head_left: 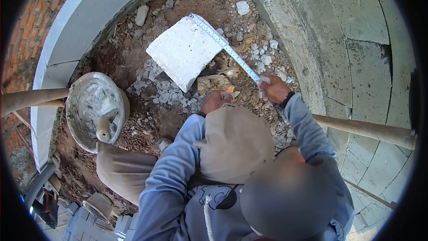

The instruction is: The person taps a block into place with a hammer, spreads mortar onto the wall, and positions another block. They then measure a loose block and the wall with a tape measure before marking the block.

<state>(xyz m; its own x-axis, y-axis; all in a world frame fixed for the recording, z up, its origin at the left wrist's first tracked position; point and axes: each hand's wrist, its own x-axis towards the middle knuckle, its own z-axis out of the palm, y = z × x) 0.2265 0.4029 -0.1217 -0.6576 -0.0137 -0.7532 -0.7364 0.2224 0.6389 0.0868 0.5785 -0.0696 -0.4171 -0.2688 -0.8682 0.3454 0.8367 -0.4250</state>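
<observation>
My right hand (275,90) is closed on a tape measure (238,59). Its pulled-out blade runs slantwise along the right edge of a white block (185,50), and the hooked end lies at the block's far corner. The block rests on the rubble-strewn soil, a little ahead of my hands. Close in front of my knee, my left hand (216,101) is low with its fingers curled, partly hidden. A small orange piece (229,89) shows beside those fingers; I cannot make out whether the hand holds it.
On the left stands a bucket (76,127) of grey mortar with a wooden-handled tool (103,128) in it. A curved pale block wall (67,47) bounds the left side, and a stone wall (332,58) the right. A wooden handle (365,130) lies at right. Another person (50,207) is at lower left.
</observation>
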